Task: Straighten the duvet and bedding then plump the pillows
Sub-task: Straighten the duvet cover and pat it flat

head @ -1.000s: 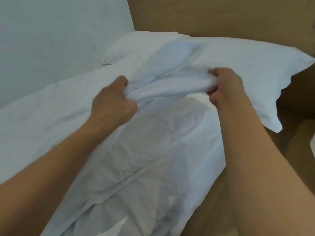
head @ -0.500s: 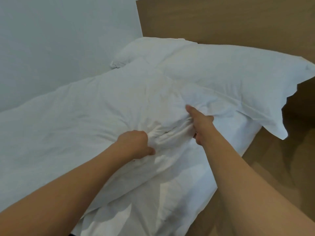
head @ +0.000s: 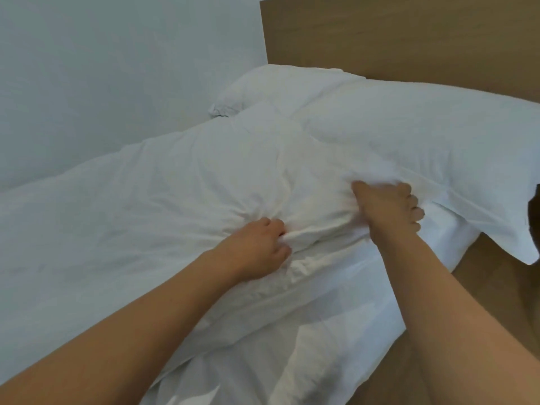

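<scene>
The duvet [head: 140,206] lies spread over most of the bed, reaching from the 9 o'clock edge of the view toward the centre, though its top edge near the pillows is bunched into a knot of creases. The left hand [head: 257,247] sits just below centre with its grip closed tight, fingers curled round a gathered fold of that top edge. The right hand [head: 388,209], toward 3 o'clock of it, has its fingers curled into the cloth where the duvet meets the near pillow [head: 423,147]; the grip looks closed on fabric, but motion blur there hides exactly how much it holds. A far pillow [head: 280,86] rests at 12 o'clock against the wall [head: 117,68] and the wooden headboard [head: 409,36]. Below the hands, toward 6 o'clock, the sheet [head: 292,346] shows rumpled folds down the side of the bed. By my judgement the straightening is well underway but unfinished: the top edge needs pulling flat, and neither pillow looks plumped yet.
</scene>
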Tool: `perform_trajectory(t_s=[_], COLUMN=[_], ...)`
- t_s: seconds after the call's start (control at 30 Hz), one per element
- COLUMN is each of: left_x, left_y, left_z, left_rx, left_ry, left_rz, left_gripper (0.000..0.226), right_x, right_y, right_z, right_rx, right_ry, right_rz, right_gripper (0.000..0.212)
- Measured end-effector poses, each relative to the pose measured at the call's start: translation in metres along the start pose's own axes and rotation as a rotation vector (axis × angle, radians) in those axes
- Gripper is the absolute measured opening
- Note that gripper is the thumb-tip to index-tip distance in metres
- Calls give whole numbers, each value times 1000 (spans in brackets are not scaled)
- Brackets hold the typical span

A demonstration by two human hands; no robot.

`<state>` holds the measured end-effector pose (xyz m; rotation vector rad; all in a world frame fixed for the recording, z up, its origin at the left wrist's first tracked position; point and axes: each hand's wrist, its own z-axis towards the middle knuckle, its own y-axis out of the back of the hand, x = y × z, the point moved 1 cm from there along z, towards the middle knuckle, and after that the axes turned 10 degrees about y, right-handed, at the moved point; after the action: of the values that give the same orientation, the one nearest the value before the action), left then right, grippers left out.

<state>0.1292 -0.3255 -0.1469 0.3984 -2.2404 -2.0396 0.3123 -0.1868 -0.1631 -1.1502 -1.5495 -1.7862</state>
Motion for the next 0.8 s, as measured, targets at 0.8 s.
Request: perform_trajectory(t_s=[0.8], left_x=[74], left_y=[9], left_z=[52], left_rx=[-95], left_ry=[227], left_rz=[-43], left_gripper=[53], right_x=[52], right_y=[-56], right_z=[-17], right_rx=[623], right_ry=[1020], right_rz=[-685], right_gripper=[59])
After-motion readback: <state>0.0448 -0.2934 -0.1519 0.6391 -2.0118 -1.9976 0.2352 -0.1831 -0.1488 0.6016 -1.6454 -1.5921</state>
